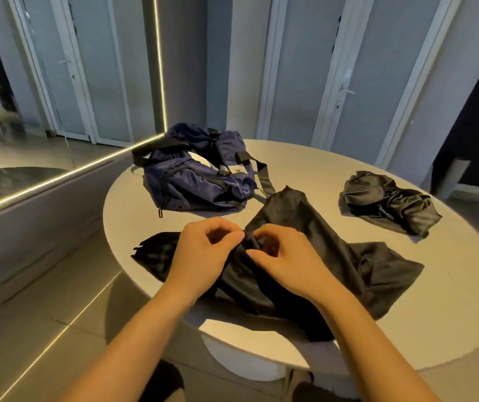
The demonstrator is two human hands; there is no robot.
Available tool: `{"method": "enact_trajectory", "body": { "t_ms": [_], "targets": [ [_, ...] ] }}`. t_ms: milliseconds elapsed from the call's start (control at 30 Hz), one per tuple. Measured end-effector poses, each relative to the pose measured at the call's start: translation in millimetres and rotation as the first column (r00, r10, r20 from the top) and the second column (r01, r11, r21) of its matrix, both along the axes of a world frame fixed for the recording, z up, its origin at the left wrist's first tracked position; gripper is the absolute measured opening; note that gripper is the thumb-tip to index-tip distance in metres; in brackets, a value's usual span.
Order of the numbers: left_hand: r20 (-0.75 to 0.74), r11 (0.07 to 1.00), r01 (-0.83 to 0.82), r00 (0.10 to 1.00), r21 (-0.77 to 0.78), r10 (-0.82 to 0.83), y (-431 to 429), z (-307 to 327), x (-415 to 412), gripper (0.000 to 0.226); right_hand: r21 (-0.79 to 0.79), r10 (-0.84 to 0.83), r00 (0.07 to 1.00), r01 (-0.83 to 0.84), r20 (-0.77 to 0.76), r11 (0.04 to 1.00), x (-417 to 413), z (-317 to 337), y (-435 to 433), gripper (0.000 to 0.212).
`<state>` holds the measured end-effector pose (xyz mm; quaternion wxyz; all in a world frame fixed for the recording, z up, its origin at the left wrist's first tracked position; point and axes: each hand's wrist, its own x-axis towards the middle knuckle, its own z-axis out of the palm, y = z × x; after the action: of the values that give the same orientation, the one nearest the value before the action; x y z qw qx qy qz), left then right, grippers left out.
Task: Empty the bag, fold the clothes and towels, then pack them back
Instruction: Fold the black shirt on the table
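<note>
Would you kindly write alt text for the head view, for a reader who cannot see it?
A left hand and right hand pinch a black garment on a round table; a navy bag and a crumpled black cloth lie beyond.

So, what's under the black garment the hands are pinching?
Only the round table shows beneath the black garment; a dark mesh piece pokes out by the left hand. Anything else beneath is covered.
</note>
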<state>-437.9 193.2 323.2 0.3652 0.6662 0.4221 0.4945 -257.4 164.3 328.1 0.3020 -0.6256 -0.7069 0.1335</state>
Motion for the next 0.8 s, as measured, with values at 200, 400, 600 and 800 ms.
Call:
{"method": "enact_trajectory", "body": {
  "t_ms": [200, 400, 600, 800],
  "targets": [
    [-0.045, 0.986, -0.147, 0.988, 0.081, 0.151, 8, -10, -29, 0.011, 0.057, -0.02, 0.966, 0.035, -0.259, 0.998, 16, 7, 2, 0.014],
    [-0.161, 0.964, -0.219, 0.957, 0.154, 0.243, 8, -41, -46, 0.012, 0.024, -0.134, 0.762, 0.192, -0.634, 0.981, 54, -5, -14, 0.019],
    [-0.179, 0.938, -0.223, 0.945, 0.264, 0.275, -1, -60, -46, 0.01, -0.116, -0.426, 0.703, 0.444, -0.57, 0.889, 84, -35, -15, 0.021],
    [-0.083, 0.975, -0.189, 0.976, 0.118, 0.199, -3, -62, -30, 0.01, 0.316, -0.26, 0.961, 0.277, -0.097, 0.907, 30, -4, -16, 0.018]
  ]
}}
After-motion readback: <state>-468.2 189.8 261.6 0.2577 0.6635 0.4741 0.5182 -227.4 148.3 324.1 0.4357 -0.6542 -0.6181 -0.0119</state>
